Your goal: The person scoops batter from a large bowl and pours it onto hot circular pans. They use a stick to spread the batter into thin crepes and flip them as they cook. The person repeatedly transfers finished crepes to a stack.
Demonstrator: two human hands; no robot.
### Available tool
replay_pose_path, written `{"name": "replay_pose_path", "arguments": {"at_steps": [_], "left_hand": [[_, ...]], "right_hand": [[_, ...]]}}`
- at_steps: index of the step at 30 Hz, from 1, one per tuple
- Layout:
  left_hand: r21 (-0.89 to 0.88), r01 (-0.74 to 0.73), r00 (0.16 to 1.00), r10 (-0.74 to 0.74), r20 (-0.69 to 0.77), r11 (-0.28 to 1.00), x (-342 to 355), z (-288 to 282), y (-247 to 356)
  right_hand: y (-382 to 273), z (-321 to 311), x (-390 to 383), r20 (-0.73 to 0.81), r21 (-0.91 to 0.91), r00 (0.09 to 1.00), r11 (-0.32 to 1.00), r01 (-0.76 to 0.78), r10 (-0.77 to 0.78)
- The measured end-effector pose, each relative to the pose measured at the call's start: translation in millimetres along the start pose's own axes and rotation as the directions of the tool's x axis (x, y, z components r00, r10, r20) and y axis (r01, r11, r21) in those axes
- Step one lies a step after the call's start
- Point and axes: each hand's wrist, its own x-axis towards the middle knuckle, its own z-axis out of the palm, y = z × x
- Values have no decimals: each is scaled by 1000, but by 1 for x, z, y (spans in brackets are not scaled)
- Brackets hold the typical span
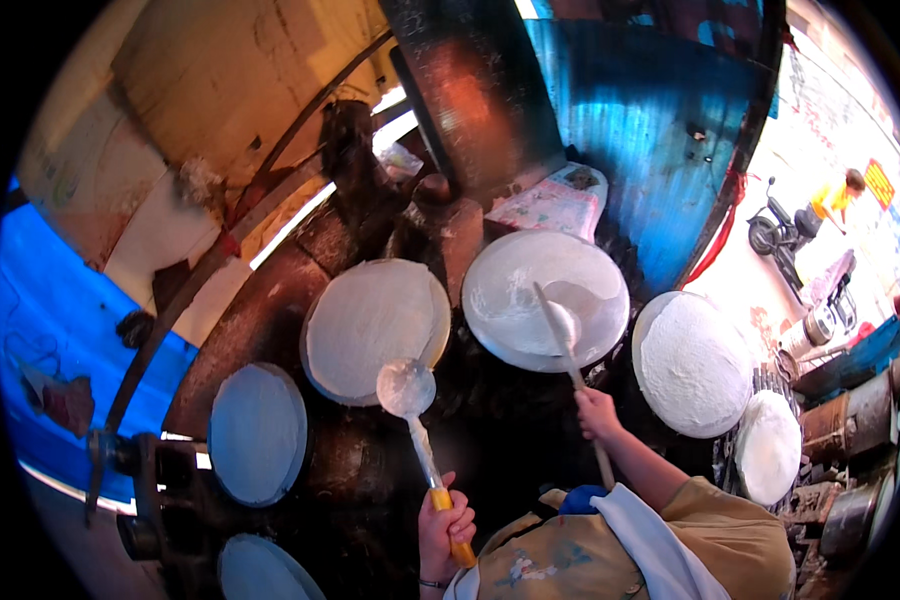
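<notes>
My left hand [448,525] is closed round the yellow grip of a ladle [406,388]. The ladle's batter-smeared bowl is over the near edge of a round griddle [365,325] coated with a pale layer. In my right hand [598,415] is a long wooden batter spreader [573,365], its far end on another round griddle [505,330]. White batter [595,295] lies wet on that griddle, thicker beside the spreader. To the right stands a griddle with a rough white sheet [692,365] on it.
More coated rounds stand at the left [257,435], lower left [260,570] and far right [768,447]. A printed sheet [550,205] lies behind the middle griddle. Metal drums [850,415] line the right side. Outside, a person [835,200] is near a motorbike [775,225].
</notes>
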Motion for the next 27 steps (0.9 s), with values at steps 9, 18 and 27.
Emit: {"name": "replay_pose_path", "arguments": {"at_steps": [9,18,27], "left_hand": [[-14,66,998,-66,3,998,28,24,-11],[4,120,992,-120,45,993,47,48,-15],[-56,257,965,-252,75,965,38,56,-16]], "right_hand": [[54,-36,-8,-101,-419,774,732,537,-625],[-48,-85,59,-288,75,953,990,120,-94],[-22,28,14,-260,457,963,869,190,-74]]}}
